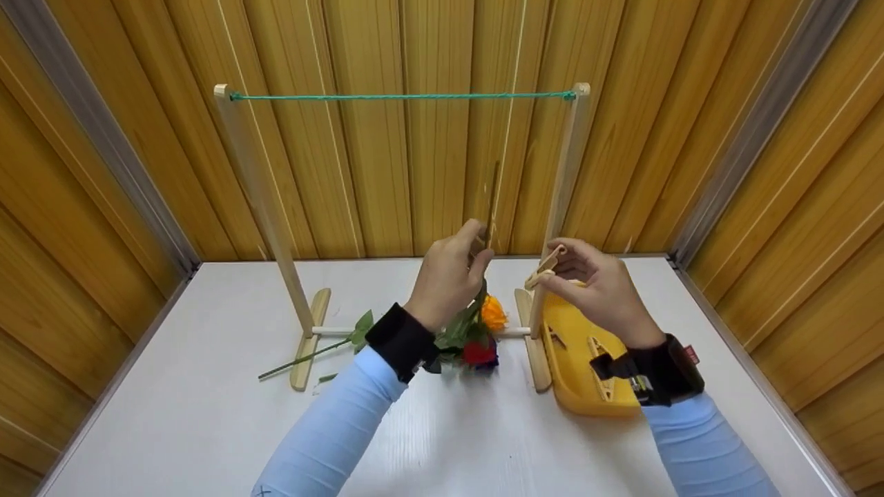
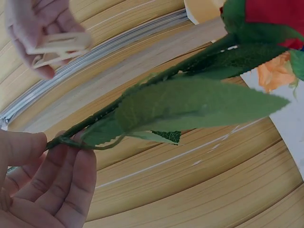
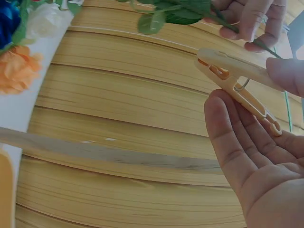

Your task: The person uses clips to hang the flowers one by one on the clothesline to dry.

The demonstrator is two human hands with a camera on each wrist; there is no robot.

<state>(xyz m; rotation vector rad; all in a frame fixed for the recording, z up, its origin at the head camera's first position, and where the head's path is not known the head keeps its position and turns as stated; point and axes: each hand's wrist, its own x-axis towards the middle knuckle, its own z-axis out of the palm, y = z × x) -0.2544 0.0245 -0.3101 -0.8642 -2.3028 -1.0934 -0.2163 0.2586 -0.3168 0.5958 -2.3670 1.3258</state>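
Observation:
My left hand (image 1: 445,279) pinches the green stem (image 2: 104,111) of an artificial rose between thumb and fingers. The stem's bare end points up, and the red bloom (image 1: 478,353) hangs low. Long leaves (image 2: 190,104) spread from the stem in the left wrist view. To the right, level with that hand, my right hand (image 1: 601,286) holds a pale clothespin (image 3: 237,61) between thumb and fingers. The clothespin is apart from the stem. Behind and above both hands, a green string (image 1: 400,97) runs between two wooden posts.
Orange (image 1: 494,313), blue (image 3: 8,21) and white (image 3: 50,20) flowers lie on the white table (image 1: 173,414). A leafy stem (image 1: 304,359) crosses the left foot of the frame. Beside the right post (image 1: 570,159), a yellow tray (image 1: 573,404) holds more clothespins (image 1: 599,366).

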